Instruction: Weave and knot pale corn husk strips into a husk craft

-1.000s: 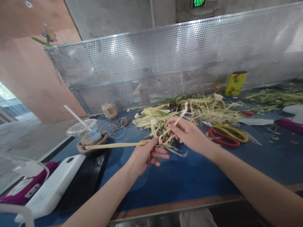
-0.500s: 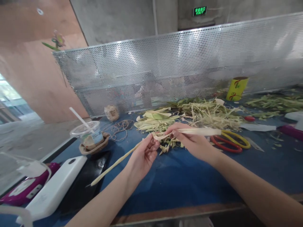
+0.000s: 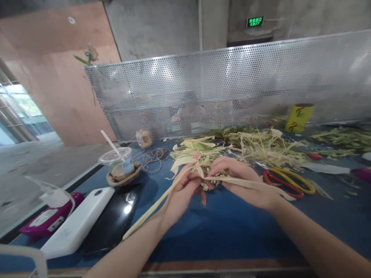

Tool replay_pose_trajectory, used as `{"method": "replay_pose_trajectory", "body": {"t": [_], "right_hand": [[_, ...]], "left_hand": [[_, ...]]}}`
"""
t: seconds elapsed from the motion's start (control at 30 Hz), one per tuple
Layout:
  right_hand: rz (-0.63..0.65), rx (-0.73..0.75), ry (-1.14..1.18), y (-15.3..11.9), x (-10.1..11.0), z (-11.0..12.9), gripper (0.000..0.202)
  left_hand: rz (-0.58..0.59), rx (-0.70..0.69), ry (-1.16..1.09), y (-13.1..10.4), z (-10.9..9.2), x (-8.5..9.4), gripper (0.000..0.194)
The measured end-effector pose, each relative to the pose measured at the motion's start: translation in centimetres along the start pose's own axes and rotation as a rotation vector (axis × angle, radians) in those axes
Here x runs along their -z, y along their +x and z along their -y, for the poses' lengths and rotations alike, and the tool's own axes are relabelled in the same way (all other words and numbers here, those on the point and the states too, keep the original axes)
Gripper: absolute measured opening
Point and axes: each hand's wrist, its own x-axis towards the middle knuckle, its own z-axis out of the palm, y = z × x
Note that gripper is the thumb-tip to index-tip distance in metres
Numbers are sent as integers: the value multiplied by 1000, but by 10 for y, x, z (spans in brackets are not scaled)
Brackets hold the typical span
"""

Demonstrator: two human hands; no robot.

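Observation:
My left hand [image 3: 187,189] is closed on a pale, twisted husk cord [image 3: 156,204], whose tail runs down over my left forearm. Close beside it, my right hand [image 3: 239,177] pinches a flat cream husk strip [image 3: 252,184] that trails over the wrist toward the scissors. Strip and cord meet between the fingertips, where a short husk end sticks up. Behind the hands lie flat husk leaves [image 3: 199,144] and a heap of shredded husk [image 3: 266,148].
A lidded cup [image 3: 119,164] in a cardboard holder, twine [image 3: 152,158], a white power bank [image 3: 78,220], a black tablet [image 3: 116,220] and a purple power strip [image 3: 52,220] lie left. Red-and-yellow-handled scissors [image 3: 290,183] and a yellow roll [image 3: 299,117] are right.
The view has shifted, so the scene sits further right. The strip has swung down across my right wrist, and the cord's tail now rests along my left forearm. My fingers have drawn closer around the join.

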Motion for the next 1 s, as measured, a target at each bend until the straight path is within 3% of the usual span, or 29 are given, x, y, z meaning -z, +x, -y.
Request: {"method": "replay_pose_trajectory", "body": {"t": [0.23, 0.4, 0.47, 0.57, 0.63, 0.73, 0.87, 1.0], "right_hand": [[57, -27, -156, -3, -4, -4, 17], [1, -106, -311, -4, -8, -3, 27], [33, -179, -339, -4, -10, -3, 31], [129, -307, -291, -5, -12, -3, 36], [172, -362, -225, -4, -12, -3, 35], [192, -437, -74, -3, -12, -4, 33], [259, -618, 317, -2, -13, -7, 34], [216, -598, 451, -2, -20, -13, 28]], "left_hand": [[-105, 7, 344, 5, 0, 5, 22], [-203, -244, 569, 7, 5, 10, 5], [-170, -200, 421, 8, 7, 9, 4], [-125, -6, 128, 10, 10, 5, 9], [-141, 57, 60, 10, 12, 4, 12], [-139, 53, 83, 8, 16, 2, 27], [-137, 47, 0, 4, 19, -4, 43], [-170, 99, -139, 1, 18, -13, 60]]}}
